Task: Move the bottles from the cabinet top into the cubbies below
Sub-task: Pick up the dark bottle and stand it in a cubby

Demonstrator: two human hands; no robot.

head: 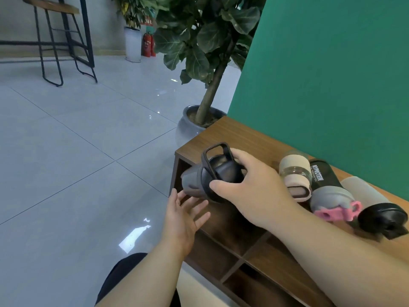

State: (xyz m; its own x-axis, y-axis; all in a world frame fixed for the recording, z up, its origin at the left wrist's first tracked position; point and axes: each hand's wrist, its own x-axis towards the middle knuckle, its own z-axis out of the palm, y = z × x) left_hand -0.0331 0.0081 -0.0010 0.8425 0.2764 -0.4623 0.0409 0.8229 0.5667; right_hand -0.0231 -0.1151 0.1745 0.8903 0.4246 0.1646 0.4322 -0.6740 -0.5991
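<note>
right hand (250, 185) gripping smooth grey bottle (199, 180)

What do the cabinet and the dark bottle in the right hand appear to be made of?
Cabinet: wood or wood-look laminate, judging by the brown streaked grain and matte top; which one is unclear. Dark bottle, held by the right hand: likely plastic, with a smoky grey dull body and a black lid with a loop handle.

potted plant (205, 41), stool (53, 29), extinguishers (147, 44)
</note>
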